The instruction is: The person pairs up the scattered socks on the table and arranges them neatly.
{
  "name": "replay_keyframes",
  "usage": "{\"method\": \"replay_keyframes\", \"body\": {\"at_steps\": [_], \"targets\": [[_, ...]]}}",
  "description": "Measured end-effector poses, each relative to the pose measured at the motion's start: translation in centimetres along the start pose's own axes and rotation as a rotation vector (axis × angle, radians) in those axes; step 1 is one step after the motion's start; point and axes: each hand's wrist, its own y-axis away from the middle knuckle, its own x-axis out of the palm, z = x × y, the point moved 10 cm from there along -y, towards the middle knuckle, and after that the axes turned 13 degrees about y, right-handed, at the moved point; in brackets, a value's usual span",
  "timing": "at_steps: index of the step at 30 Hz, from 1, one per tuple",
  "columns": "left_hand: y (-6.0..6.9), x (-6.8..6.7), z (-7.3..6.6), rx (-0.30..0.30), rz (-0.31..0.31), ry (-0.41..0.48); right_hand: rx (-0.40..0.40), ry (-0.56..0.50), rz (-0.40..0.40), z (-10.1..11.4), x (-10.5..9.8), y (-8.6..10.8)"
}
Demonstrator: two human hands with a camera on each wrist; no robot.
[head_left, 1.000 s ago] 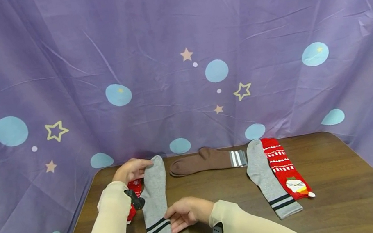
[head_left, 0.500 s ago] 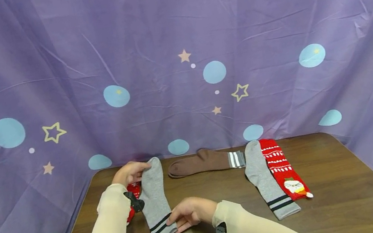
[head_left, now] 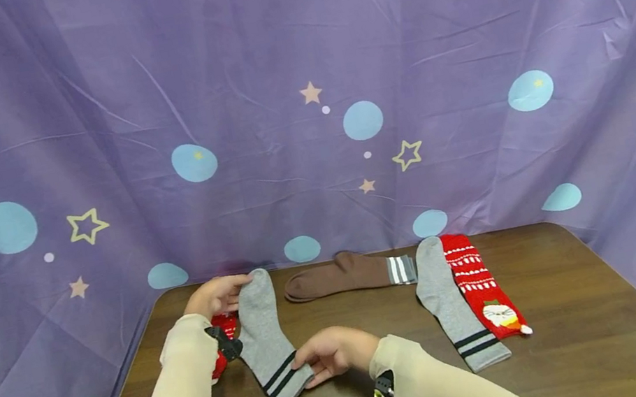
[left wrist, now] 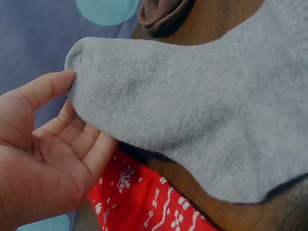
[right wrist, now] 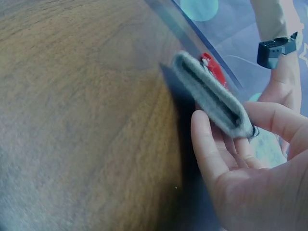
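Note:
A grey sock (head_left: 260, 322) with two black stripes at its cuff stretches between both hands on the left of the table. The left hand (head_left: 215, 297) pinches its toe; in the left wrist view the thumb lies on the toe's edge and the other fingers go underneath. At the cuff (right wrist: 211, 96), the right hand (head_left: 337, 351) pinches with thumb above and fingers below; the right wrist view looks into the cuff's opening, raised off the wood. A red sock (left wrist: 139, 197) with white snowflakes lies under the grey sock and left hand, partly hidden.
A brown sock (head_left: 332, 280) with a white-striped grey cuff lies along the back edge of the wooden table (head_left: 565, 297). To its right, another grey striped sock (head_left: 448, 303) lies beside a red patterned sock (head_left: 472, 278). A purple curtain (head_left: 320, 212) hangs behind.
The right hand has swung the grey sock's cuff to the right and slightly away, so the sock slants more. The left hand keeps its hold on the toe.

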Motion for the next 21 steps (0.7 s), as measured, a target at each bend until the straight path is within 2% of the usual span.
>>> {"method": "replay_keyframes", "body": {"at_steps": [6,13,21], "targets": [[0.4,-0.7,0.2,-0.011,-0.028,0.046,-0.021,-0.023,-0.001,0.5,-0.9,0.4],[0.9,-0.8,0.2,-0.038,-0.011,0.11,-0.016,-0.039,-0.017,0.9,-1.9,0.6],[1.0,-1.4,0.6,-0.069,-0.046,0.095,0.014,-0.101,-0.065,1.1,-3.1,0.7]]}}
